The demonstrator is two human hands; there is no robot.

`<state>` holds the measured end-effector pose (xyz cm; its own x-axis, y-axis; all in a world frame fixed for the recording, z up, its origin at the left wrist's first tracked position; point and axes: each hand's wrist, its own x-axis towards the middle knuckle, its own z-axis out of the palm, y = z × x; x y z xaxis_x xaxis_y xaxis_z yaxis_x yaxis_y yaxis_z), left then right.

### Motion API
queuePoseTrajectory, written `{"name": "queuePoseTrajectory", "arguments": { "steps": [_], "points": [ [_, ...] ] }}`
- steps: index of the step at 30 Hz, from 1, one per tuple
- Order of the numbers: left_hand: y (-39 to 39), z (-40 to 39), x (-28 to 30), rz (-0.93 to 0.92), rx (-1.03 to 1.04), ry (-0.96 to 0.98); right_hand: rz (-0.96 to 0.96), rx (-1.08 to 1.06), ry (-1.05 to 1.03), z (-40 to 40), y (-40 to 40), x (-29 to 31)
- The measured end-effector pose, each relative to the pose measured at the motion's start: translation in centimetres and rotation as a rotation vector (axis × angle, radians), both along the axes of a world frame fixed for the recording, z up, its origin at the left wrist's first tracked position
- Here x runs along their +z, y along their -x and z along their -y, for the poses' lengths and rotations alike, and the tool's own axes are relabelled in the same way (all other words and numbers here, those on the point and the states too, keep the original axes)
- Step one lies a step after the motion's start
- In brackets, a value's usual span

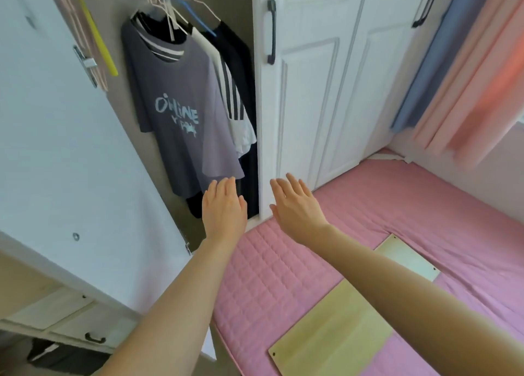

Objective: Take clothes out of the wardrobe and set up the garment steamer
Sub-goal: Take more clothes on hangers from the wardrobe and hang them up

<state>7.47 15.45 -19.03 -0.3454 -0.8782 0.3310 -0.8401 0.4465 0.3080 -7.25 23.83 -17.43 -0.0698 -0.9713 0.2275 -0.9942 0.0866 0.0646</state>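
Note:
The wardrobe stands with its left door (56, 149) swung open. Inside hangs a grey T-shirt (175, 103) with pale lettering, on a hanger. Behind it hang a white garment with black stripes (232, 100) and a black garment (241, 64). My left hand (224, 208) is stretched out flat, palm down, just below the grey shirt's hem, holding nothing. My right hand (297, 205) is also flat and empty, in front of the closed wardrobe door (306, 92). No garment steamer is in view.
A pink quilted mattress (425, 205) fills the lower right, with a pale wooden board (340, 333) lying on it. Pink and blue curtains (467, 64) hang at the right. White drawers (71, 319) sit at the lower left. Empty hangers (93, 35) hang at the wardrobe's left side.

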Motion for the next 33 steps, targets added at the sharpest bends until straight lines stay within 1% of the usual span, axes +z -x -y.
{"name": "queuePoseTrajectory", "arguments": {
  "steps": [7, 16, 23, 28, 33],
  "points": [
    [2.5, 6.6, 4.8, -0.063, 0.092, 0.08, -0.043, 0.066, 0.095, 8.2, 1.7, 4.7],
    [4.5, 16.1, 9.6, 0.099, 0.151, 0.198, -0.098, 0.159, 0.252, 18.0, 3.2, 9.8],
    [5.9, 22.7, 14.1, 0.201, 0.069, 0.348, -0.154, 0.205, 0.292, 24.8, 5.4, 12.8],
    [6.3, 26.8, 15.9, 0.22, 0.043, 0.431, -0.147, 0.245, 0.341, 28.4, 6.4, 14.0],
    [5.6, 29.1, 16.6, 0.238, -0.006, 0.519, -0.223, 0.256, 0.35, 30.8, 6.6, 14.4]
  ]
}}
